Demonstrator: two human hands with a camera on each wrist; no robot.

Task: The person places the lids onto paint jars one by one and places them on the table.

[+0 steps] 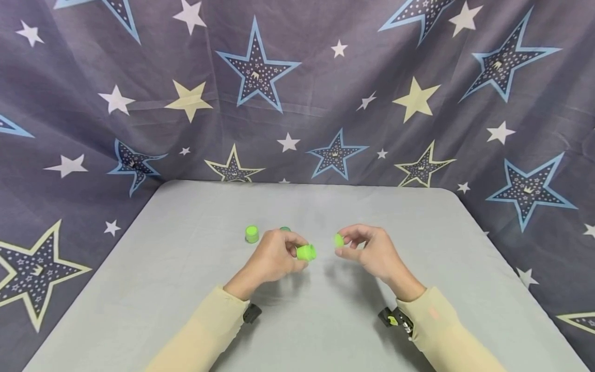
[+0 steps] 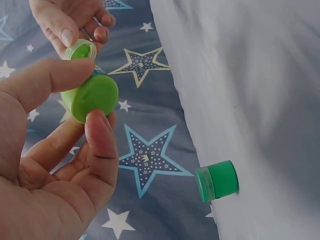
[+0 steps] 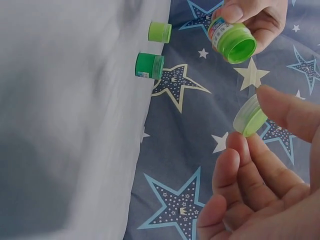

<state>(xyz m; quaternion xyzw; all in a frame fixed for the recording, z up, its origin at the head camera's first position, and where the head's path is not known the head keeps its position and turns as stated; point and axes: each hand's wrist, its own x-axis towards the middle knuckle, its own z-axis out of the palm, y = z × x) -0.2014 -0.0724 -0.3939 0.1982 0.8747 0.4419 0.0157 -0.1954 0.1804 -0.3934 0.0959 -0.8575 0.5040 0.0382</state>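
Observation:
My left hand (image 1: 278, 254) pinches a small light green paint jar (image 1: 306, 252) between thumb and fingers. Its uncovered mouth tilts toward my other hand, and green shows inside it in the right wrist view. Across a short gap, my right hand (image 1: 372, 249) grips a round translucent jar lid (image 3: 250, 116) by its edge, with green on its inner side. Both hands are raised above the table. Behind the left hand stands a dark green jar (image 2: 222, 180), mostly hidden in the head view. Further left is another light green jar (image 1: 252, 234).
The table (image 1: 195, 320) has a pale grey cloth. Behind it and along its sides hangs a dark curtain (image 1: 307, 93) with stars. Each wrist carries a small black camera mount, one of them by the right sleeve (image 1: 437, 315).

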